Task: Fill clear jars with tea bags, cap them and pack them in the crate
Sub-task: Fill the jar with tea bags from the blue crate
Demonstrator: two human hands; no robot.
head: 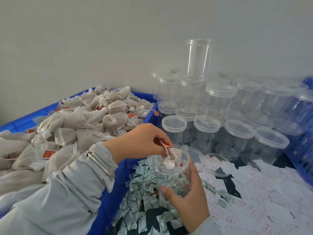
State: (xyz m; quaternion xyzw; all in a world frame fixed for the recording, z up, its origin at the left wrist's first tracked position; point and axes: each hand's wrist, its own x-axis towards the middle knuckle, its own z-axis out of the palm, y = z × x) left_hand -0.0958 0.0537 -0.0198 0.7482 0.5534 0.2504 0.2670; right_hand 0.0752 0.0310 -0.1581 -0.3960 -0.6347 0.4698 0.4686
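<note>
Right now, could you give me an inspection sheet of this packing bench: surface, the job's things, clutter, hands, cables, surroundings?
Surface: dark table, mostly covered.
Job's things: open jar with one tea bag going in; blue bin heaped with tea bags; capped empty jars stacked at the back; a loose lid on the table; blue crate at right.
Clutter: small green-printed sachets and white paper slips spread under and beside the jar.
Hands: left hand pinches the tea bag's red tag over the jar mouth; right hand grips the jar.
Cables: nothing seen.
Surroundings: plain grey wall.
</note>
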